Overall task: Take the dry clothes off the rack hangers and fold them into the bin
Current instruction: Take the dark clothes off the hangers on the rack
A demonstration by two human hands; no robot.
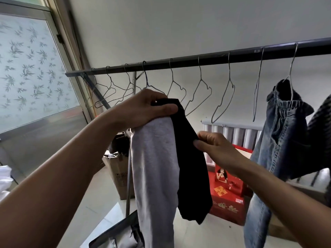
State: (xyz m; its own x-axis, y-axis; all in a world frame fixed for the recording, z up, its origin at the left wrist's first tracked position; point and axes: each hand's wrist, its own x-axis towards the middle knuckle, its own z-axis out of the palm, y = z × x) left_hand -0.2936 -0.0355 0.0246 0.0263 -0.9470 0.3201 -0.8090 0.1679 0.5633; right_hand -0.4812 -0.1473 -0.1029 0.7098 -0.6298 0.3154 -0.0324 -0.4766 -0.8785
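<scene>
My left hand (143,109) grips the top of a black cloth (192,169) and a light grey cloth (155,172), both hanging down from it in front of the rack. My right hand (213,145) pinches the right edge of the black cloth. A dark rack bar (197,60) runs across the view with several bare wire hangers (198,93) on it. At the right, blue jeans (279,136) hang on a wire hanger, and a dark striped garment (320,120) hangs beside them. A grey bin (114,235) shows partly at the bottom, below the cloths.
A frosted window with a leaf pattern (32,68) fills the left. Behind the rack stand a brown cardboard box (119,174), red printed boxes (227,194) and a white radiator (236,133). White cloth (5,178) lies at the left edge.
</scene>
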